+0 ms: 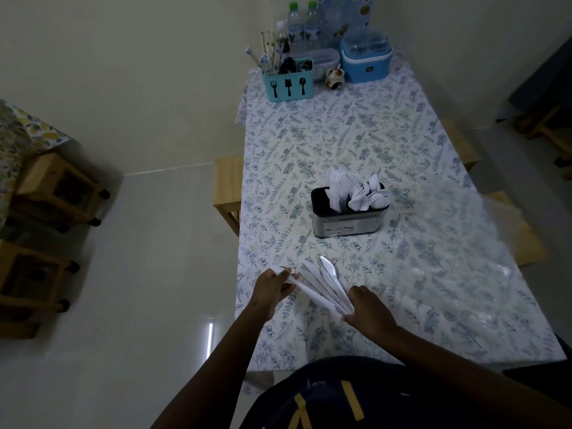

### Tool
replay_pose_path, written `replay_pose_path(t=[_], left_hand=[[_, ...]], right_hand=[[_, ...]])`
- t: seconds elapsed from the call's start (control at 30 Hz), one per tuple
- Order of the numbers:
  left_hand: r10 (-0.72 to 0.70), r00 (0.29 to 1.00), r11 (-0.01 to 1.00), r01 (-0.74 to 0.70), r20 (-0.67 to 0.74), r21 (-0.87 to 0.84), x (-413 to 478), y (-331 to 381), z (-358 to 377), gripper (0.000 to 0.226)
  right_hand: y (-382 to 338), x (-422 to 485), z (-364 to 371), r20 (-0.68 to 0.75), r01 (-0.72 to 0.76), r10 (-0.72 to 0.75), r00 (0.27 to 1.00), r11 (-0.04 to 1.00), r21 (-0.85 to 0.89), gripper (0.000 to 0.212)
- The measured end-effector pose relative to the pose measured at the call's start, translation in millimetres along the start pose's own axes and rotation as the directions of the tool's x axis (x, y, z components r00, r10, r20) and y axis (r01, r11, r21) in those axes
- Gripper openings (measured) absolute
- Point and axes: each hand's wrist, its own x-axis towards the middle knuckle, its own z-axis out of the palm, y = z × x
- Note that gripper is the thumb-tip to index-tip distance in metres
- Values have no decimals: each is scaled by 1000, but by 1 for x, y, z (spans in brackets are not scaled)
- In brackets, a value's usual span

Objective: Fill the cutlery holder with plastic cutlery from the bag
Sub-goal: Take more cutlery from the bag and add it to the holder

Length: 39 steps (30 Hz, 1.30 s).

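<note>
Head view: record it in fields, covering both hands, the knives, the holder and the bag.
right hand: grips the handle ends of the fanned plastic knives
left hand: pinches the leftmost knife's tip
cutlery holder: upright on the table, holds white knives, forks, spoons
bag: clear, flat on the table, right of the holder

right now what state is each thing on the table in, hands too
cutlery holder, upright, partly filled with white cutlery
plastic knives, fanned out between both hands
left hand, pinching the leftmost knife's tip
right hand, gripping the handle ends
bag, lying flat, contents unclear
blue caddy, upright, holding utensils
water bottles, capped
</note>
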Motion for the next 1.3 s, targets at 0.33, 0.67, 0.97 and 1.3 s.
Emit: replay_pose_path(t=[0.33, 0.67, 0.97, 1.3], left_hand=[[-21, 999, 999, 20, 42, 30, 1, -3, -13, 10], [-96, 985, 991, 81, 141, 110, 15, -2, -13, 18], [-78, 958, 988, 37, 276, 150, 10, -4, 8, 26], [-35, 988, 998, 27, 149, 57, 8, 4, 11, 13]], right_hand=[[-11, 4, -1, -16, -68, 70, 997, 993, 98, 21], [-16, -10, -10, -60, -165, 221, 973, 860, 483, 13], [-34, -35, -11, -60, -50, 99, 993, 837, 544, 9], [-29, -27, -14, -108, 19, 38, 993, 877, 480, 17]])
